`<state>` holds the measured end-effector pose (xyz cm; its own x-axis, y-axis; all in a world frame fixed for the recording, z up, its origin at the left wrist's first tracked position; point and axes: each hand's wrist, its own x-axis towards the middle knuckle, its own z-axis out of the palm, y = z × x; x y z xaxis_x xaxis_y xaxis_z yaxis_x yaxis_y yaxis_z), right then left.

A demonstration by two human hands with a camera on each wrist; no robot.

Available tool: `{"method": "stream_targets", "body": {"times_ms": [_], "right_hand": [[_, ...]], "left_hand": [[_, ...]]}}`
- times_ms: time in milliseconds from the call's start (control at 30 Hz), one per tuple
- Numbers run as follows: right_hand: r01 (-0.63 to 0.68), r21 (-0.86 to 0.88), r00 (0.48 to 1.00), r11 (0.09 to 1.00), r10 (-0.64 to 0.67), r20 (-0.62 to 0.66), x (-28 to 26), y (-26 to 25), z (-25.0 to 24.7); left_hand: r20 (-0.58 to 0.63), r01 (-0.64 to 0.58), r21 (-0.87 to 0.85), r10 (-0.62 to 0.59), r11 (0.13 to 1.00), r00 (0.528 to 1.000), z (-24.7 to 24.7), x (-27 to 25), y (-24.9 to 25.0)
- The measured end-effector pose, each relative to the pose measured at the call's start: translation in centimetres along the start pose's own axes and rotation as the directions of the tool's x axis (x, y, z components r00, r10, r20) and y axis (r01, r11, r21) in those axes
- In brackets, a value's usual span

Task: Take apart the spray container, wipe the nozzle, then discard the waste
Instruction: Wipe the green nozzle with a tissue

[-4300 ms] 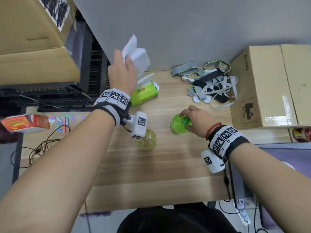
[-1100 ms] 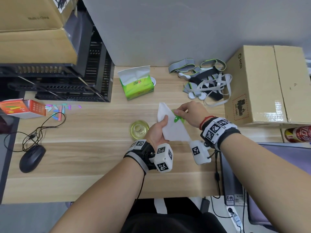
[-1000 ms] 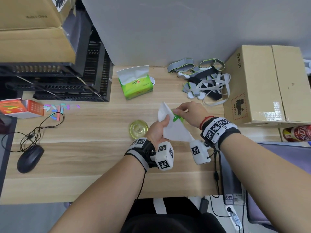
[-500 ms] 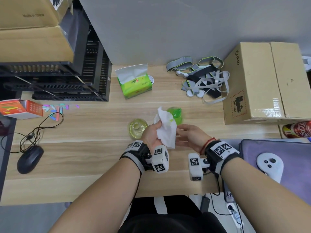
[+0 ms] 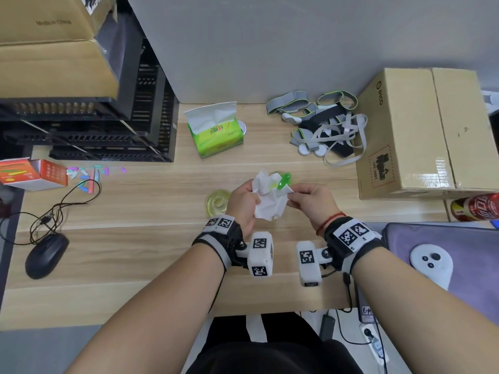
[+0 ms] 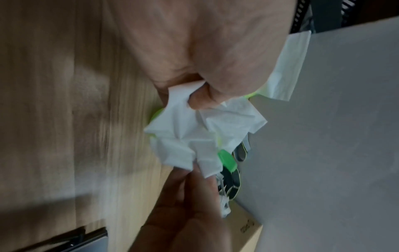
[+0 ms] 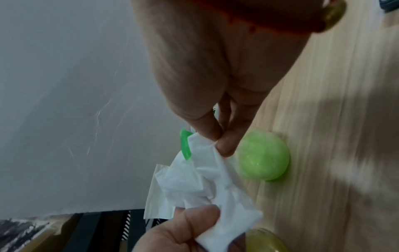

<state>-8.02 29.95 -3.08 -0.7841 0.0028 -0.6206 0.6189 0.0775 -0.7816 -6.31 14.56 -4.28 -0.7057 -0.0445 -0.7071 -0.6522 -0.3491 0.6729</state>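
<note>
My left hand (image 5: 249, 190) grips a crumpled white tissue (image 5: 270, 198) above the middle of the wooden table (image 5: 135, 252). The small green nozzle (image 5: 283, 182) sticks out of the tissue's top. My right hand (image 5: 293, 191) pinches the nozzle through a fold of tissue with thumb and forefinger (image 7: 224, 145). In the right wrist view the nozzle (image 7: 185, 146) stands just beyond those fingertips, over the tissue (image 7: 205, 184). A round green cap (image 7: 263, 155) lies on the table under the hands. The yellow clear bottle (image 5: 218, 203) stands left of my left hand. The left wrist view shows the tissue (image 6: 187, 136) and nozzle (image 6: 226, 160).
A green tissue pack (image 5: 216, 133) sits at the back, with a pile of grey straps (image 5: 324, 125) to its right. A cardboard box (image 5: 421, 130) stands at the right. Black trays (image 5: 89, 130) are stacked at the left. A mouse (image 5: 46, 255) and cable lie front left.
The tissue went from a flat sheet to a crumpled wad round the nozzle. My right hand briefly drew back, then pinched the nozzle again. The green cap now lies on the table.
</note>
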Motion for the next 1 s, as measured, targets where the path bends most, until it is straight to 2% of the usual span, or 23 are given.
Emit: {"method": "stream_targets", "body": {"times_ms": [100, 167, 233, 300, 333, 433, 467, 533, 633, 733, 800, 900, 1000], "right_hand": [[-0.090, 0.227, 0.992, 0.970, 0.066, 0.111, -0.1, -0.7, 0.3], [-0.181, 0.416, 0.981, 0.891, 0.134, 0.141, -0.2, -0.9, 0.4], [-0.233, 0.499, 0.972, 0.835, 0.178, 0.155, -0.4, -1.1, 0.4], [-0.242, 0.469, 0.968, 0.849, 0.182, 0.171, -0.5, -1.3, 0.5], [-0.241, 0.449, 0.969, 0.861, 0.185, 0.165, -0.5, -1.4, 0.6], [-0.231, 0.423, 0.972, 0.876, 0.196, 0.126, -0.6, -1.5, 0.7], [-0.234, 0.434, 0.972, 0.870, 0.203, 0.117, -0.7, -1.6, 0.8], [-0.239, 0.475, 0.971, 0.847, 0.220, 0.096, -0.9, -1.9, 0.8], [-0.239, 0.451, 0.970, 0.860, 0.229, 0.077, -1.6, -2.4, 0.6], [-0.248, 0.298, 0.969, 0.922, 0.240, 0.063, -2.1, -2.7, 0.1], [-0.250, 0.262, 0.968, 0.932, 0.243, 0.061, -2.2, -2.7, -0.1], [-0.248, 0.230, 0.969, 0.941, 0.240, 0.063, -2.5, -3.0, -0.2], [-0.269, 0.191, 0.962, 0.944, 0.251, 0.110, -2.7, -3.1, -0.6]], "left_hand": [[0.017, -0.152, 0.228, 0.152, 0.962, 0.988, 0.5, -0.3, 0.1], [0.066, -0.212, 0.361, 0.202, 0.908, 0.977, 0.7, -0.6, 0.1], [0.102, -0.258, 0.448, 0.238, 0.856, 0.966, 0.7, -0.7, 0.3], [0.172, -0.290, 0.519, 0.234, 0.804, 0.957, 0.8, -0.9, 0.7], [0.184, -0.273, 0.526, 0.206, 0.806, 0.961, 0.7, -0.8, 0.9], [0.067, -0.090, 0.356, 0.071, 0.930, 0.995, 0.6, -0.8, 1.5], [0.043, -0.075, 0.330, 0.064, 0.941, 0.997, 0.6, -0.5, 1.4], [0.076, -0.099, 0.304, 0.079, 0.948, 0.994, 0.6, -0.3, 1.2], [0.107, -0.197, 0.441, 0.166, 0.876, 0.980, 0.9, -0.3, 1.3], [0.058, -0.228, 0.572, 0.238, 0.788, 0.969, 1.5, -0.4, 1.5], [0.048, -0.234, 0.622, 0.262, 0.747, 0.964, 1.9, -0.6, 1.7], [0.007, -0.206, 0.653, 0.266, 0.729, 0.964, 2.6, -0.7, 1.9], [-0.055, -0.162, 0.635, 0.253, 0.756, 0.966, 3.1, -0.7, 2.2]]}}
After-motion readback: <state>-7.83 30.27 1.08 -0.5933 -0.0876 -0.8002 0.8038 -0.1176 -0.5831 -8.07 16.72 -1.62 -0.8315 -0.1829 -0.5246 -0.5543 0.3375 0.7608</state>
